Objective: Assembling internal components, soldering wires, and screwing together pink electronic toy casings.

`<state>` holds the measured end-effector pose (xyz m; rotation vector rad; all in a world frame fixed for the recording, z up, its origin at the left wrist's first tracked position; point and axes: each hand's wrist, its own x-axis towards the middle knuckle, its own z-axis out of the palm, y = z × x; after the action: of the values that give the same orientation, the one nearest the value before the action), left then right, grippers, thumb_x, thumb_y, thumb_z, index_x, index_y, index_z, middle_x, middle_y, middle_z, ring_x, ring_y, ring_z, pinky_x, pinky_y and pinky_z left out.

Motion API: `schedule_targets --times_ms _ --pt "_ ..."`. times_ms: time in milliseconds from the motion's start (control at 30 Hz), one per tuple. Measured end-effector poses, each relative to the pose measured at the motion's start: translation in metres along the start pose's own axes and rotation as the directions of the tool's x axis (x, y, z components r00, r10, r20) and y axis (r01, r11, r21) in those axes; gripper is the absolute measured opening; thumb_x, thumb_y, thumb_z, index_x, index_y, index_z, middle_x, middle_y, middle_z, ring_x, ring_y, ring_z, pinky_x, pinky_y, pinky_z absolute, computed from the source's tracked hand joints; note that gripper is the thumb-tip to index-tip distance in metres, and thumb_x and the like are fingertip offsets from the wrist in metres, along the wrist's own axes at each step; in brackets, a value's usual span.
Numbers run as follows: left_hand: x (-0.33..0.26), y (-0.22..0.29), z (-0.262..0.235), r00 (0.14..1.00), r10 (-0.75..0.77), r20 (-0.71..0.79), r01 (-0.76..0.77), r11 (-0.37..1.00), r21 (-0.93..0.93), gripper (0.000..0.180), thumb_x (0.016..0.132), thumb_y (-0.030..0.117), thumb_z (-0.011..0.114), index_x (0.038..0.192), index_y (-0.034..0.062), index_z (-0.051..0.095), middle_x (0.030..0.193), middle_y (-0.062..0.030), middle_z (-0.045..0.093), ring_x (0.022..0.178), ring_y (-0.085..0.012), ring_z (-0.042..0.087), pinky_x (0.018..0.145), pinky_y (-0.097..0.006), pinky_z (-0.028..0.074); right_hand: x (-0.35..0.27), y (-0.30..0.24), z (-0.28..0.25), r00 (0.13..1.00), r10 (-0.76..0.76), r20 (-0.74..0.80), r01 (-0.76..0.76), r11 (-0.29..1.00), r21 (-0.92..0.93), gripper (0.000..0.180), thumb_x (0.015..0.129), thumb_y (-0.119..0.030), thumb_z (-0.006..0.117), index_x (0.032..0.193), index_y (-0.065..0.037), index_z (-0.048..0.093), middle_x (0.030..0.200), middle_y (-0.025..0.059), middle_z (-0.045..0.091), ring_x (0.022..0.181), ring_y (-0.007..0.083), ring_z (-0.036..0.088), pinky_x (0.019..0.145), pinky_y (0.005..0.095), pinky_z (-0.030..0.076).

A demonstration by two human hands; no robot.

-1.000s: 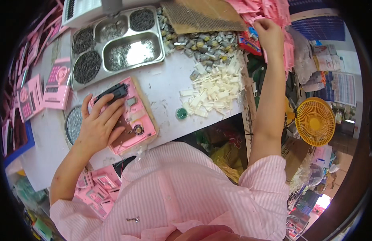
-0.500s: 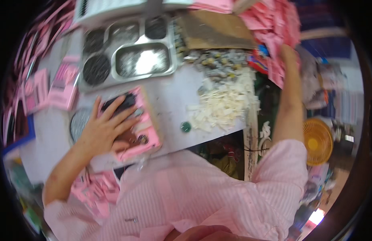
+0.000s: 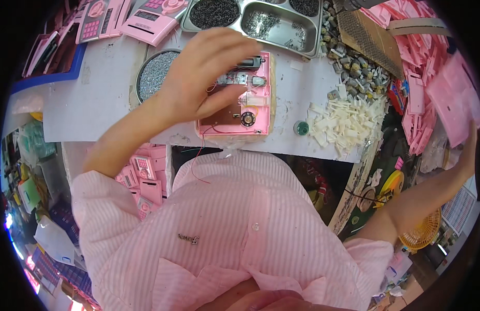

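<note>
My left hand [image 3: 204,72] hovers over an open pink plastic casing [image 3: 262,118], its fingers stretched out and slightly blurred, holding nothing. Inside the casing sit a brown circuit board [image 3: 221,115], a small round speaker [image 3: 248,119], a clear plastic part and thin wires; the hand hides its upper left part. A red wire hangs from the casing's near side. At the far right, my right hand [image 3: 474,136] grips a pink plastic cover [image 3: 454,98] by its lower edge. That hand is mostly hidden at the dark rim.
Beyond the casing stands a metal compartment tray [image 3: 317,31] with screws and springs. Left of it is a round dish of small metal parts [image 3: 156,76]. White plastic pieces [image 3: 346,122], small motors [image 3: 356,72], a green round piece [image 3: 301,128] and piled pink shells [image 3: 418,98] lie rightward.
My left hand has risen off the casing, uncovering more of its inside. From the pink pile, my right hand has moved outward and now holds a pink cover. The view has shifted.
</note>
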<state>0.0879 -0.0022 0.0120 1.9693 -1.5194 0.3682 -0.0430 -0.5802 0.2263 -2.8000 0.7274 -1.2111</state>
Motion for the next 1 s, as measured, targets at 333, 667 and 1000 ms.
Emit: schedule_targets --times_ms 333,667,1000 --pt "0.043 0.047 -0.008 0.626 -0.773 0.101 0.06 -0.081 -0.995 0.035 0.091 0.02 0.071 0.12 0.004 0.061 0.115 -0.0115 0.066 0.099 -0.0246 0.065 0.086 -0.039 0.052 -0.207 -0.312 0.071 0.697 -0.715 0.048 0.277 0.331 0.902 0.048 0.087 -0.011 0.076 0.132 -0.004 0.061 0.116 0.012 0.069 0.107 0.0191 0.065 0.078 0.0319 0.056" --pt "-0.036 0.055 0.016 0.562 -0.772 0.297 0.609 0.142 -0.78 0.064 0.098 0.009 0.064 0.153 -0.0014 0.033 0.116 -0.0117 0.067 0.095 -0.0129 0.066 0.083 -0.027 0.054 -0.326 -0.257 0.076 0.635 -0.265 0.725 -0.61 0.404 0.682 0.053 0.097 -0.011 0.066 0.143 -0.001 0.042 0.079 0.0034 0.064 0.065 0.0077 0.055 0.056 0.0215 0.043" --pt "-0.045 0.065 0.02 0.594 -0.784 0.179 0.783 0.513 -0.352 0.076 0.091 0.018 0.073 0.155 0.0028 0.035 0.082 -0.0064 0.063 0.064 -0.0106 0.051 0.061 -0.025 0.044 -0.347 -0.263 0.075 0.554 -0.26 0.791 -0.438 0.717 0.542 0.058 0.094 -0.017 0.068 0.145 -0.005 0.044 0.06 0.0073 0.057 0.051 0.0198 0.056 0.054 0.031 0.044"
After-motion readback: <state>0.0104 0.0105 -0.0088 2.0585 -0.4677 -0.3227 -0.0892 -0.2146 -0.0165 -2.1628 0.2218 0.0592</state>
